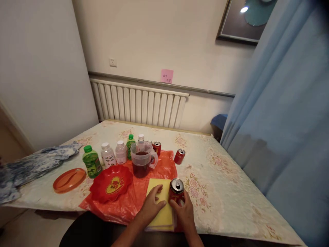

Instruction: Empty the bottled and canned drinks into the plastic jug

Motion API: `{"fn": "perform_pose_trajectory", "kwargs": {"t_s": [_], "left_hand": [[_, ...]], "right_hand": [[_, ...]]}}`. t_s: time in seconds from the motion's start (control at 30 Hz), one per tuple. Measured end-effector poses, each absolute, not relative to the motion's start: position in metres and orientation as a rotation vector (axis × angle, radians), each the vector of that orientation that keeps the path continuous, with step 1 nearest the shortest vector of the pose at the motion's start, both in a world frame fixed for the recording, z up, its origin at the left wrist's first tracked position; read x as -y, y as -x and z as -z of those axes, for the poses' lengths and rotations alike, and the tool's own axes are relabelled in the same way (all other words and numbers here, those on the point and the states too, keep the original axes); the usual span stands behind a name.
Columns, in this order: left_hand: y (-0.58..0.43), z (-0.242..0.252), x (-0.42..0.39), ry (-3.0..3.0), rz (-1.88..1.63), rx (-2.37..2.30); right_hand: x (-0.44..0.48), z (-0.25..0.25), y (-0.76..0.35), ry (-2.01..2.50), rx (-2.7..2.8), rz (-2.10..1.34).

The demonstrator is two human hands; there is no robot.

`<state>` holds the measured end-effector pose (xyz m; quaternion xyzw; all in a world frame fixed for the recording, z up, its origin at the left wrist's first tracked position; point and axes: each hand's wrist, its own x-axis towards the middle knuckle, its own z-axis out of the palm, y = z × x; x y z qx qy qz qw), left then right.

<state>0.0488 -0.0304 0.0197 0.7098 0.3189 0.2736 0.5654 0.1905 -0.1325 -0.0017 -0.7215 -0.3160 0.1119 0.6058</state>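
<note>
A dark red drink can (pixel 176 188) stands upright at the right edge of a stack of yellow cloths or paper (pixel 161 219). My right hand (pixel 184 209) is wrapped around its lower right side. Beside the can, my left hand (pixel 153 202) hovers over the yellow stack, fingers apart and holding nothing. Under the stack lies a red plastic sheet (pixel 138 193). Just beyond my hands is a clear plastic jug (pixel 142 159) with dark brown liquid in it. To the left sits a red scalloped tray (pixel 102 185) with a gold heart design.
Behind the jug and tray stand green-capped bottles (pixel 92 163), white-capped bottles (pixel 108 156) and red cans (pixel 157 148). Another red can (pixel 179 156) is farther right. An orange lid (pixel 69 180) and a bunched blue-white cloth (pixel 43 164) lie left. A blue curtain (pixel 280 103) hangs right.
</note>
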Motion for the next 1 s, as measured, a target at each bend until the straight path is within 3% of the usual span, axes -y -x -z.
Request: {"fn": "perform_pose_trajectory", "kwargs": {"t_s": [0.57,1.0], "left_hand": [[-0.028,-0.054,0.039,-1.586,-0.6,-0.473],[-0.024,-0.062,0.044,-1.582,-0.677,-0.569]], "right_hand": [[0.136,-0.029,-0.161,1.473,1.124,-0.453],[0.134,-0.014,-0.159,1.465,1.15,-0.436]]}}
